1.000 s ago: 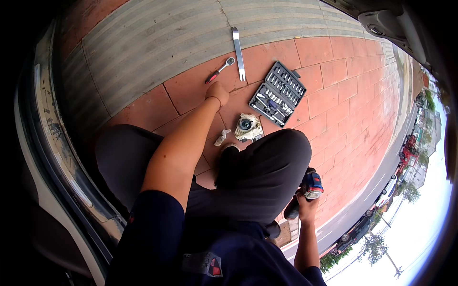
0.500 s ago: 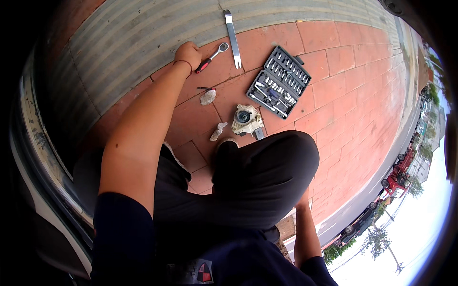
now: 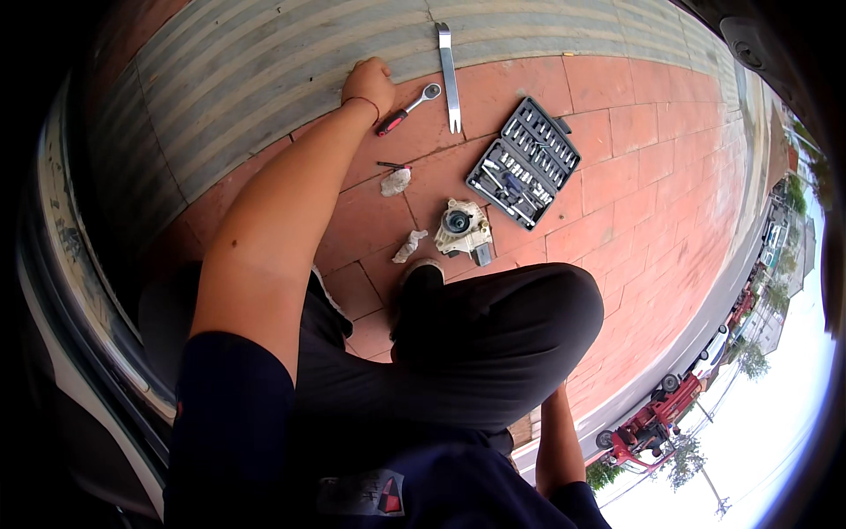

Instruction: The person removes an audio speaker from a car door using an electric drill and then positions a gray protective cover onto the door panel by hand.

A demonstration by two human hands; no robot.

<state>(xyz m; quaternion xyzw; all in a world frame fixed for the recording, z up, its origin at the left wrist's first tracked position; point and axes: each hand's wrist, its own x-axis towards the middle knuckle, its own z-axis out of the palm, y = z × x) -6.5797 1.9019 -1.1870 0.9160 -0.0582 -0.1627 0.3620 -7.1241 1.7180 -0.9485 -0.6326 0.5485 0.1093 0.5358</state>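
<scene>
The ratchet [image 3: 404, 115] lies on red paving [image 3: 608, 141] just beside the left hand [image 3: 368, 82], which is curled, any hold indiscernible, while the right hand's state is hidden behind the knee [image 3: 571, 304]; presumably stiff and fairly heavy, it is best grasped by its red-and-black handle [image 3: 391, 122].

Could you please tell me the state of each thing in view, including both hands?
Left hand: back showing; contents, if any, hidden
Right hand: hidden behind the knee
Ratchet: lying on the red tiles
Pry bar: lying flat
Tool case: open
Off-white part: resting on the tiles, round dark piece upward
Farther white wad: crumpled
Nearer white wad: crumpled
</scene>
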